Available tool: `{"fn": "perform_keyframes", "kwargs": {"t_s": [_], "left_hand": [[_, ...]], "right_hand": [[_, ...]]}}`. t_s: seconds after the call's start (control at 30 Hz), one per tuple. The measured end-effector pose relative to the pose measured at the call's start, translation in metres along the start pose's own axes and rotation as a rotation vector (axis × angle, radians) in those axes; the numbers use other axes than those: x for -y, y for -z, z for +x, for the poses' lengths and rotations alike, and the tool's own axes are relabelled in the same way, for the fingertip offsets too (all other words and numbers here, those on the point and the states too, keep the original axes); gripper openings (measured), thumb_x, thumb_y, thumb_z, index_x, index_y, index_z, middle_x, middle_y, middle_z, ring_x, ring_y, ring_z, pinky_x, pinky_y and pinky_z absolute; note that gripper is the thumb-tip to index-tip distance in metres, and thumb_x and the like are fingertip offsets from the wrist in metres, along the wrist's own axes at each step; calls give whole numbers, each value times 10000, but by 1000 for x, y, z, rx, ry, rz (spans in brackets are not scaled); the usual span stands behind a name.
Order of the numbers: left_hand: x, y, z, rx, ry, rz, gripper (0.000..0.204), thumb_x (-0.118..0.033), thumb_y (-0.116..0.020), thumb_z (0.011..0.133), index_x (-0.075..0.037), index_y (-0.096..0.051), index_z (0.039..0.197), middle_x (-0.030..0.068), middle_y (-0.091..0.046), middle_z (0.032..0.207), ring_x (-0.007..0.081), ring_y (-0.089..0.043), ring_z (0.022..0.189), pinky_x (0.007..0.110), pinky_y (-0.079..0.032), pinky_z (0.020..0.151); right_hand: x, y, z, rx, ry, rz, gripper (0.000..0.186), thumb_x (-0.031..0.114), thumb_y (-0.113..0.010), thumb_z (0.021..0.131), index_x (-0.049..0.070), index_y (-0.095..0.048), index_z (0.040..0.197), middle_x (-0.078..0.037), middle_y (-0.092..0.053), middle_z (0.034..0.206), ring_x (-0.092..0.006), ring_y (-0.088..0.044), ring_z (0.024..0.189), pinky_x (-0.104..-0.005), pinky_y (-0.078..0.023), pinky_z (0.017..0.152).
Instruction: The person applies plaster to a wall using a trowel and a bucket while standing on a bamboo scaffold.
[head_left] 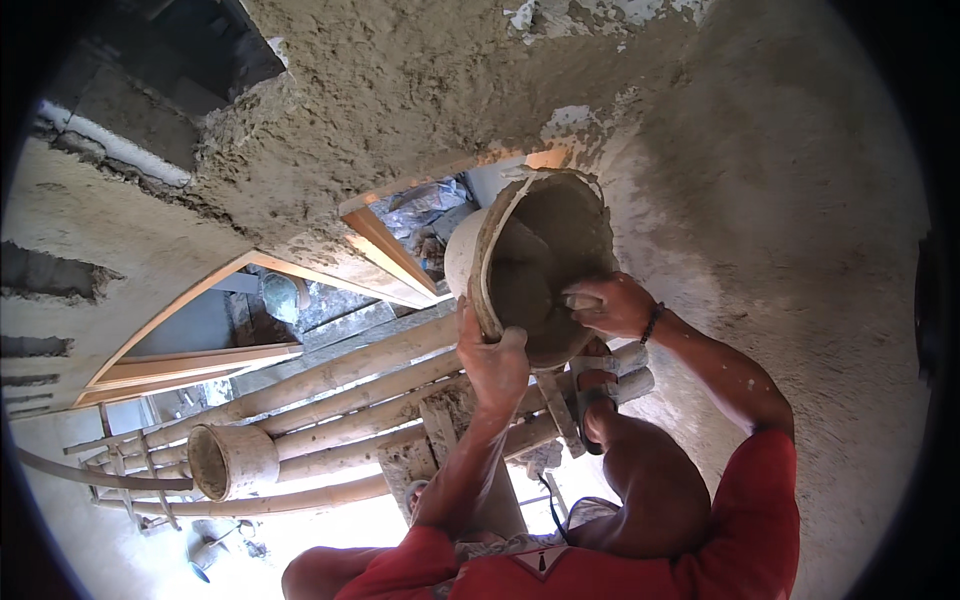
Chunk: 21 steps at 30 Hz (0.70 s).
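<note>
A mortar-caked bucket [488, 262] is tilted with its mouth facing me, grey wet mortar [525, 290] coating its inside. My left hand [492, 362] is closed on the bucket's lower left rim, thumb over the edge. At the opposite side my right hand [610, 303], with a dark bracelet at the wrist, reaches into the mouth. Its fingers are curled together by the mortar; what they hold, if anything, I cannot make out.
Bamboo poles [340, 380] and rough boards [440, 425] form a platform under my feet. A second bucket [232, 462] lies at its left. Mortared wall [430, 120] rises ahead, with wood-framed openings [190, 355] below; another rough wall [780, 230] stands on the right.
</note>
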<state>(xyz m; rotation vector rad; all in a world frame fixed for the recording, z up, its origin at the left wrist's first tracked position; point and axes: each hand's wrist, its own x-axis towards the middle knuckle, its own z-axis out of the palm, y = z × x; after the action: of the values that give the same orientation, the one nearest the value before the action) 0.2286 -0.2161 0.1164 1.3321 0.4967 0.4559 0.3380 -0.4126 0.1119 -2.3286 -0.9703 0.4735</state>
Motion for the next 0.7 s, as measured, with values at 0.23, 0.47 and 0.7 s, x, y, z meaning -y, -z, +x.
{"fn": "perform_keyframes", "kwargs": {"t_s": [0.23, 0.47, 0.7], "left_hand": [[4, 10, 13, -76, 159, -299, 576, 111, -486, 681, 30, -556, 1247, 71, -633, 1126, 140, -585, 999, 251, -458, 888], [24, 25, 20, -129, 173, -281, 596, 120, -486, 667, 40, -542, 1255, 79, -635, 1124, 156, -595, 989, 257, -465, 880], [29, 23, 21, -112, 188, -250, 609, 113, -496, 660, 44, -540, 1263, 84, -637, 1111, 163, -600, 976, 261, -467, 879]], "right_hand": [[33, 64, -4, 25, -96, -29, 383, 218, -719, 781, 101, -657, 1140, -170, -697, 1010, -330, -680, 907, -398, -544, 834], [74, 160, -4, 143, -141, -73, 376, 174, -730, 807, 21, -642, 1139, -128, -689, 897, -201, -661, 729, -335, -556, 673], [3, 218, 45, -130, -504, -138, 365, 247, -682, 890, 12, -635, 1166, -90, -663, 870, -143, -605, 650, -279, -525, 580]]}}
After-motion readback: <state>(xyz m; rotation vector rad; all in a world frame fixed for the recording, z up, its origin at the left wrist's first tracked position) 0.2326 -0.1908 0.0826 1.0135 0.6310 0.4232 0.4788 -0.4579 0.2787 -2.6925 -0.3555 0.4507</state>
